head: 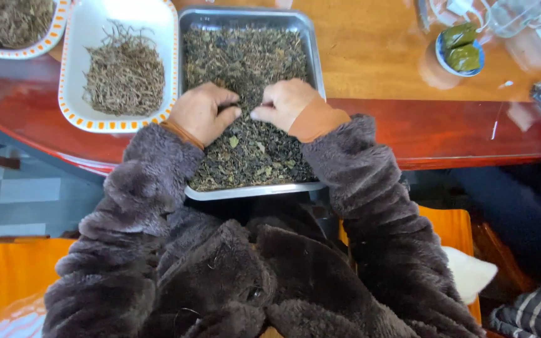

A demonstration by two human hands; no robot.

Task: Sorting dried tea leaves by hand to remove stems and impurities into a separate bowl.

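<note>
- Metal forms the rectangular tray, which overhangs the counter's near edge and is filled with dark, crumbled dried leaves.
- Both hands are laid on the leaves at the middle of the tray, fingertips nearly meeting.
- The left hand is curled with thumb and fingers pinched together; what is gripped between them cannot be told.
- The right hand is likewise curled, its fingertips pressed into the leaves.
- Fuzzy dark brown sleeves with tan cuffs are worn over both wrists.
- Just left of the left hand, a white dish with an orange dashed rim is seen, holding thin dry stems.
- Farther left, a second such dish is partly cut off.
- Well right of the right hand, a small blue-rimmed bowl with two green wrapped packets is set on the glossy wooden counter.
</note>
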